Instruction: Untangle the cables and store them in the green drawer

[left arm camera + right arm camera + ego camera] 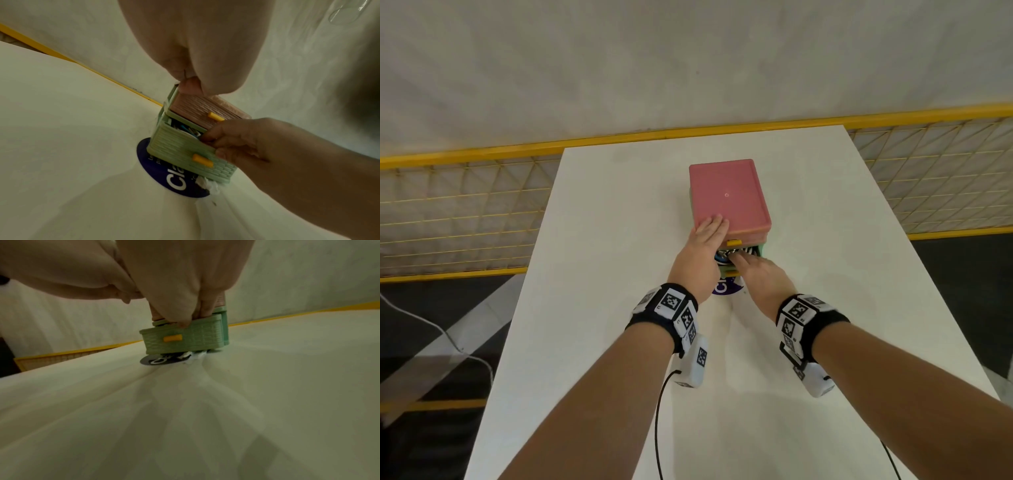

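A small drawer unit with a pink top (727,192) stands mid-table. Its green drawer (185,151), with a yellow handle (202,160), is pulled partway out at the bottom. Coiled cables (188,129) lie inside it, mostly hidden. My left hand (709,229) rests flat on the near left corner of the pink top. My right hand (753,270) is at the drawer's front wall: its fingers (207,138) curl over the rim into the drawer and the thumb presses the outer face. From the right wrist, the green drawer (185,339) sits under those fingertips (185,323).
The pink drawer (197,110) above is closed. A round blue sticker (726,289) and a torn white scrap (207,185) lie under the drawer's front. The white table (602,308) reaches a yellow mesh fence (465,212) at the back; a white cord (448,339) lies on the floor to the left.
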`<state>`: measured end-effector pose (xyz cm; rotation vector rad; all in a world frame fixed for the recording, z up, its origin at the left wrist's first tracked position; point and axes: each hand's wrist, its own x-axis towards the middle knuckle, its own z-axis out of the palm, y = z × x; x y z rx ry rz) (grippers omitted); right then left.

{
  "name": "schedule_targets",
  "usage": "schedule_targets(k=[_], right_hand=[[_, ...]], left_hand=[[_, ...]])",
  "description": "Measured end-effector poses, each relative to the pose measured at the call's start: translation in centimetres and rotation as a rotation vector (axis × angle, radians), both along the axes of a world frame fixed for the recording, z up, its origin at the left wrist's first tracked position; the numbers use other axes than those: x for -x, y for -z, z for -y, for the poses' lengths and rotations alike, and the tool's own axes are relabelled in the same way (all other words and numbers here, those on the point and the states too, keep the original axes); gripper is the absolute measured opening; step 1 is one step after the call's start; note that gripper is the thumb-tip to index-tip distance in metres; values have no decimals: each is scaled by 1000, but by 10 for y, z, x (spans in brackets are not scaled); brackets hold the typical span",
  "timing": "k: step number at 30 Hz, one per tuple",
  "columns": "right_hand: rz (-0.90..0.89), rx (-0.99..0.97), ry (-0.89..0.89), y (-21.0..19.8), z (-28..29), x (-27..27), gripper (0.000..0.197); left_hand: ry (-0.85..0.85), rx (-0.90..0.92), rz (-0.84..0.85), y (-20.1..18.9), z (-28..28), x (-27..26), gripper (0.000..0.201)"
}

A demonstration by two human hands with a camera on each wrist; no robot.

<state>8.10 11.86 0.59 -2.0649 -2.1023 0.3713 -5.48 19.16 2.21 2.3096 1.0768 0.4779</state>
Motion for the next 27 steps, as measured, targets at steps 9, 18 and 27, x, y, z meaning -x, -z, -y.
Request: schedule_targets(k=[9,18,27], right_hand=[[-37,-17,73,6,-6,3,43],[-359,-402,669,25,0,3,109],[-250,-326,669,18,-24,-9,121]], left_hand=[[10,9,-23,-5,1,2,77],[27,44,-12,-9,1,3,77],[65,48,-32,-11,-2,5,81]])
